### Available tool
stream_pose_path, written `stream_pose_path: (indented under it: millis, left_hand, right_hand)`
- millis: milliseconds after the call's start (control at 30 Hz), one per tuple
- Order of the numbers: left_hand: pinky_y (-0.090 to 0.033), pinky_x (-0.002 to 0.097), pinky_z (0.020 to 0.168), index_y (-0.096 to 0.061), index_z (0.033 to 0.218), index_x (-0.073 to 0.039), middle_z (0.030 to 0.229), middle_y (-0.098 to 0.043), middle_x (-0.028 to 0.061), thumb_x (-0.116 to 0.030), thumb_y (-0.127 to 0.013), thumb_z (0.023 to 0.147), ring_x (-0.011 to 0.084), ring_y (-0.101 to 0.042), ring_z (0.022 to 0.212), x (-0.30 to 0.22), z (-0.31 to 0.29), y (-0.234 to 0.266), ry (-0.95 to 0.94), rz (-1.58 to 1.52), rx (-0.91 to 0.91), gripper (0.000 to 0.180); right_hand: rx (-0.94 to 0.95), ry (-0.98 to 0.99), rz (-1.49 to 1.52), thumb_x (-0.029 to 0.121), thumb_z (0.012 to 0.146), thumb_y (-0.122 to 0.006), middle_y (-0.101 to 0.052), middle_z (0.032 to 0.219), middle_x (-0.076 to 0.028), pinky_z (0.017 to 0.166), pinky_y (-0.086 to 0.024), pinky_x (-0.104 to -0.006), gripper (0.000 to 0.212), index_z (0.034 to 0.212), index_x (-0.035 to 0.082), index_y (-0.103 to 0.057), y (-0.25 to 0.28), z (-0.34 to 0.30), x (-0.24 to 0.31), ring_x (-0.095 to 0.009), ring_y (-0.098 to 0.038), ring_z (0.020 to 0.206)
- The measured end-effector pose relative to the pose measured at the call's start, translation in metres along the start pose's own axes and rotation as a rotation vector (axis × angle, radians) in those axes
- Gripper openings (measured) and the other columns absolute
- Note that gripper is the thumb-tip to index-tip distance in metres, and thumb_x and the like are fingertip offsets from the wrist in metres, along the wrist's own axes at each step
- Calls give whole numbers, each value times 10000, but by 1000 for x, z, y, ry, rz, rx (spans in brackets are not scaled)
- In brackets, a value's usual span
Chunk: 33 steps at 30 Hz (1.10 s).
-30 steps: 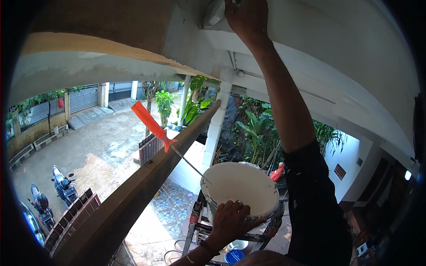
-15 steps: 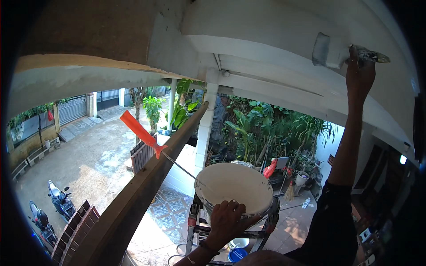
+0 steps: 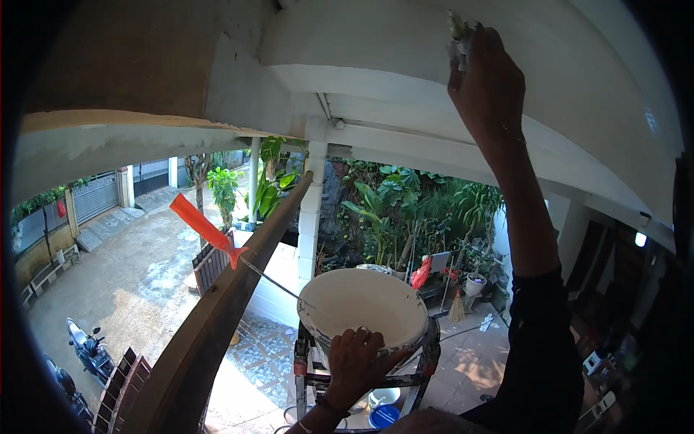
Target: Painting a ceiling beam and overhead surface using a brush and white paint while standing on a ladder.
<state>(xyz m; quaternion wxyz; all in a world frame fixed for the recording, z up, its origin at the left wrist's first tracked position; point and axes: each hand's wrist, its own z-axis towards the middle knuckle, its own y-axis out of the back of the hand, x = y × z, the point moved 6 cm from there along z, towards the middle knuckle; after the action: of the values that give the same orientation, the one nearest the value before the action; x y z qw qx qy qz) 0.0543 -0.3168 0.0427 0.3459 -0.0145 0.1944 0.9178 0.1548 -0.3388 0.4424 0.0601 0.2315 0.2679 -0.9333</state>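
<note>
Right fingers (image 3: 486,45) close round a smeared tool (image 3: 458,35) high above the bucket (image 3: 361,284); left fingers (image 3: 348,343), curled, grip the bucket's near rim.

Tool (image 3: 458,36) partly out of sight in the right hand (image 3: 491,83), bucket (image 3: 365,296) partly behind the left hand (image 3: 356,365).

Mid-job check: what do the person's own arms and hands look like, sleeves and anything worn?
The right hand is ungloved, its forearm bare up to a black sleeve near the elbow. The left hand is ungloved too, with a dark band around the wrist; no left sleeve shows.
</note>
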Motion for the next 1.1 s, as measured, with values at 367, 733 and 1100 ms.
stream_pose_path:
  millis: [367,733,1100]
  left_hand:
    - [-404,395,662,-661,777,-121,801,-637,43,-527,-851,735,212,-599,763,-6,7,1,70,53,118,451]
    - [-431,446,778,-716,842,-97,851,-660,61,-492,-879,711,243,-616,878,-3,6,-1,140,37,207,447]
    - [-465,481,802,-692,771,-91,852,-675,108,-423,-853,714,331,-625,871,-14,17,10,287,26,261,373]
  right_hand:
    - [-359,-393,809,122,914,-682,-633,746,-206,624,-500,-461,213,984,-17,-538,-28,15,-5,-421,-639,704]
    - [-221,-700,378,233,950,-712,-707,865,-113,725,-536,-312,298,1023,-48,-648,75,-116,-252,-146,-659,771]
    - [-296,-579,736,169,946,-709,-721,1004,-163,712,-590,-331,294,1118,-62,-646,58,-62,-257,-239,-724,880]
